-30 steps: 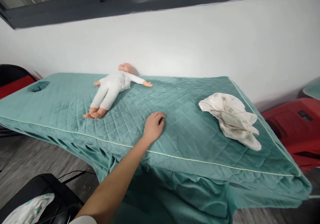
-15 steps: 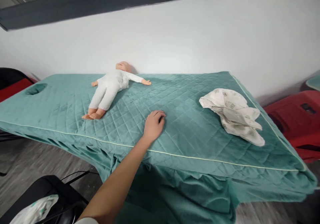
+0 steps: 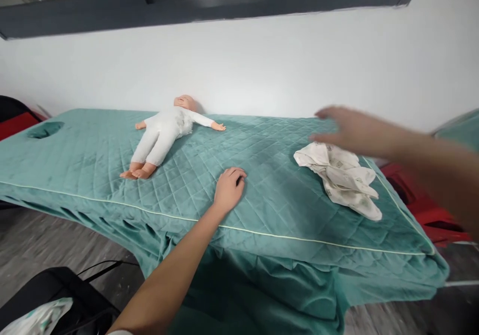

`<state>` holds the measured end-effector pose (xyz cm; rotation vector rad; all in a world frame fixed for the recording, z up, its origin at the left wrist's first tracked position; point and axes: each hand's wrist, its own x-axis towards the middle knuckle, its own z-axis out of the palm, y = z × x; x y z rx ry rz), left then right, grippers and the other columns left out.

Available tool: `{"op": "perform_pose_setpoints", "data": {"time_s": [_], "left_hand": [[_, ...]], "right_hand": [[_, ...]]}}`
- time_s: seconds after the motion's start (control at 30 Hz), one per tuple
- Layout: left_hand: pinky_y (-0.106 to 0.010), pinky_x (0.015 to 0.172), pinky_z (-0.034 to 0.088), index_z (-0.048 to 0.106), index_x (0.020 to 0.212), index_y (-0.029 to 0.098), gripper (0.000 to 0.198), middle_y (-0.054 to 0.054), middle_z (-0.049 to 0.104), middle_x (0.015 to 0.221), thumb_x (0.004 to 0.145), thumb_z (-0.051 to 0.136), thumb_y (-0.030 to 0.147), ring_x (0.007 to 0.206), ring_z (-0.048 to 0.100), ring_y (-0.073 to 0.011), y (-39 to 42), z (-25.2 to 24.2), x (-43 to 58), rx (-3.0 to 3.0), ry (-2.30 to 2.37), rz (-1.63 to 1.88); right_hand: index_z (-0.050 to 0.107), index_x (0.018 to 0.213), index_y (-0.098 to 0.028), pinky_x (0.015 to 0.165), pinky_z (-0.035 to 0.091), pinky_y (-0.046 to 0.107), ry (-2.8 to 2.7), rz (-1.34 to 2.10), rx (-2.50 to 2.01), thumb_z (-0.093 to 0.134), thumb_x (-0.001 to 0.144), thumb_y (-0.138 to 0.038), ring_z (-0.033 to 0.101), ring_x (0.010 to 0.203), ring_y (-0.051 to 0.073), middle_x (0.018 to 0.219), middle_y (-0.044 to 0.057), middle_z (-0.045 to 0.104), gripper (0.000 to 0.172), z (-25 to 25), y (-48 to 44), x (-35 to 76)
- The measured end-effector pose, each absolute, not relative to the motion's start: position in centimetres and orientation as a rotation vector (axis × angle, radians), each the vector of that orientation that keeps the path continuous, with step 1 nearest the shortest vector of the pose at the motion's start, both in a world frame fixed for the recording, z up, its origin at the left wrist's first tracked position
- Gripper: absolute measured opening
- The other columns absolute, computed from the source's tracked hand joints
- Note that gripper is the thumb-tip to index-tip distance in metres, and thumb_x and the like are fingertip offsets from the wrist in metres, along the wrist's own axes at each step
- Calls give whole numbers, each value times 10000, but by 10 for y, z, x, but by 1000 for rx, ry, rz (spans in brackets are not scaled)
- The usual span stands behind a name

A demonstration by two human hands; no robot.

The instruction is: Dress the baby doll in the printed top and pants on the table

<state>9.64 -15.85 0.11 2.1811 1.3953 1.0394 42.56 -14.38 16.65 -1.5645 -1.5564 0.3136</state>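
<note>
My left hand [image 3: 229, 189] rests on the green quilted cover [image 3: 269, 200], fingers loosely bent and nothing in it. Above a crumpled white printed cloth [image 3: 339, 175], which looks like a small garment, my right hand [image 3: 342, 128] hangs open and blurred, with thumb and fingers apart. Part of the cloth is hidden behind the right hand and forearm. A baby doll [image 3: 160, 133] in a white body lies on its back, left of my left hand, arms spread and feet toward the near edge.
The cover drapes over a long bed with a face hole [image 3: 45, 129] at its left end. A white wall [image 3: 243, 71] runs behind. Below left stands a black chair [image 3: 56, 285] with a white packet [image 3: 39, 317] on it. A red chair [image 3: 422, 200] stands at right.
My right hand has come in from the right, over the white cloth. My left hand stays on the cover and the doll has not moved. The camera view has shifted slightly.
</note>
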Motion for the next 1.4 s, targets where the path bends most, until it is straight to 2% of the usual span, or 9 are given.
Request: {"op": "perform_pose_setpoints", "data": {"time_s": [0.13,0.33,0.63,0.73,0.9,1.07,1.2,1.3,1.4], "left_hand": [[-438,1006,469,706,992,241,220,-53,732,1188,901,541,126,1151,634,-250,-159,3,98,2195,1440,991],[-481,1020,435,698,1072,265,204,-55,720,1226,917,584,195,1183,611,-279,-155,9,103,2210,1455,920],[-412,1110,456,576,1370,219,638,-112,626,1427,807,790,429,1273,609,-271,-128,7,103,1420,919,1262],[-405,1124,447,643,1262,205,579,-90,681,1350,766,825,441,1292,593,-279,-124,8,98,1150,842,1377],[-377,1023,502,687,1130,204,447,-46,744,1142,762,837,408,1087,684,-231,-121,15,94,883,781,1439],[-407,955,546,751,1008,162,353,-69,784,964,754,827,395,1019,725,-278,-122,19,89,755,662,1336],[-440,957,557,753,957,147,353,-84,787,902,752,827,424,1022,733,-307,-122,18,86,683,628,1294],[-439,992,550,725,1003,168,338,-69,780,957,799,796,427,1058,725,-288,-117,14,84,642,612,1302],[-408,1007,552,700,1004,193,278,-43,771,999,830,773,397,1064,720,-252,-111,8,81,569,619,1330]], "right_hand": [[675,1104,-175,956,391,614,-1909,119,-2136,942,626,-280,578,1199,432,1277,255,647,557,117,-146,437],[669,1125,-202,736,402,414,-1985,29,-2069,755,777,-280,635,847,252,1124,207,683,367,90,-143,445],[697,1163,-249,1020,500,418,-2035,637,-1407,617,842,-272,669,1107,255,1208,26,730,332,124,-121,320],[700,1155,-255,1042,505,450,-2038,744,-1366,612,869,-313,664,1139,274,1235,34,720,305,132,-111,289],[643,1262,-221,1150,413,522,-2164,205,-1380,553,912,-247,538,1332,339,1380,118,619,363,126,-119,254],[480,1406,-189,1179,383,540,-2254,315,-1308,752,788,-284,456,1414,355,1478,162,522,682,88,-132,239],[542,1147,-238,1076,479,495,-1969,536,-1385,834,697,-354,585,1253,311,1333,117,594,548,62,-130,249],[523,834,-255,1096,457,470,-1893,536,-1261,768,777,-347,589,1255,281,1304,87,635,268,59,-135,254],[537,698,-240,1072,473,457,-1720,661,-1251,722,821,-340,632,1189,271,1253,56,692,243,66,-144,255]]}}
